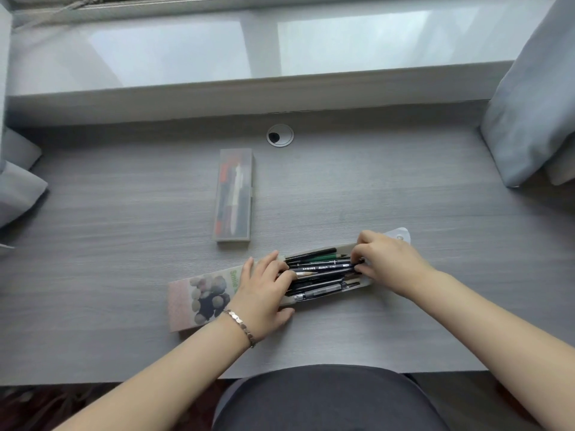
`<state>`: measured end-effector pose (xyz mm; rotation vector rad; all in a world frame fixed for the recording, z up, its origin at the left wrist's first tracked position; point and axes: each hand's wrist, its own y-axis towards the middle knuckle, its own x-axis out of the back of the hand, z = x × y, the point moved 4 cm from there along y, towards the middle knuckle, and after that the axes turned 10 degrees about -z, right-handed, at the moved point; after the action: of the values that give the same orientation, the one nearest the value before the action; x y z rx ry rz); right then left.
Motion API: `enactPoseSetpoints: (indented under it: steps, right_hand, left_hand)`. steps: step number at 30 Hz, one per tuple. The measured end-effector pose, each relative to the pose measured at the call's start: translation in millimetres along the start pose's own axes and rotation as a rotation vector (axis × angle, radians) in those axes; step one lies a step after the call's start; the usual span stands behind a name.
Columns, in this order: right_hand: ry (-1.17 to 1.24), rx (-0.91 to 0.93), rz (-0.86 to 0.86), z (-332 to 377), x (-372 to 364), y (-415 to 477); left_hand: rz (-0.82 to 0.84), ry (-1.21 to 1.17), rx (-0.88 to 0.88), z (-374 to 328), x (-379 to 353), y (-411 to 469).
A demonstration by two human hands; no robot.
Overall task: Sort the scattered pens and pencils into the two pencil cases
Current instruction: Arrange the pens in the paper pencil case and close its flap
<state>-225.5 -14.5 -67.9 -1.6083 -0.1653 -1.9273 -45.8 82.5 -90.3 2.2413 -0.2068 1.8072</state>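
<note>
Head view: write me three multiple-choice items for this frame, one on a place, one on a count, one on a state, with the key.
1. Where does the clear case lie relative to the printed case?
A. farther from the person
B. nearer the person
C. on top of it

2. How many pencil cases are on the desk?
A. one
B. two
C. four

3. The printed case is:
A. snapped shut
B. open, pencils showing
C. open and empty

Key: 1 A, it lies beyond the printed case, apart from it; 2 B, only the clear and printed ones show; 3 B, its flap lies folded back and dark pencils fill the mouth.
</note>
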Motion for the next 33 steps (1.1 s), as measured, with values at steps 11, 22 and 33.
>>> enactPoseSetpoints:
  steps: [11,22,33]
  right_hand:
    - [0.387,-0.427,-0.039,3.6,-16.3,12.1]
    - [1.047,-0.766,0.035,17.9,-31.3,11.8]
    - [1.478,-0.495,-0.064,24.0,-8.3,0.8]
  left_hand:
    - [-0.146,-0.145,0.170,7.6,-3.7,24.9]
    - [0.122,-0.277,0.305,10.9,-12.0,34.0]
    - [0.072,-0.027,0.046,-4.0,0.2,58.6]
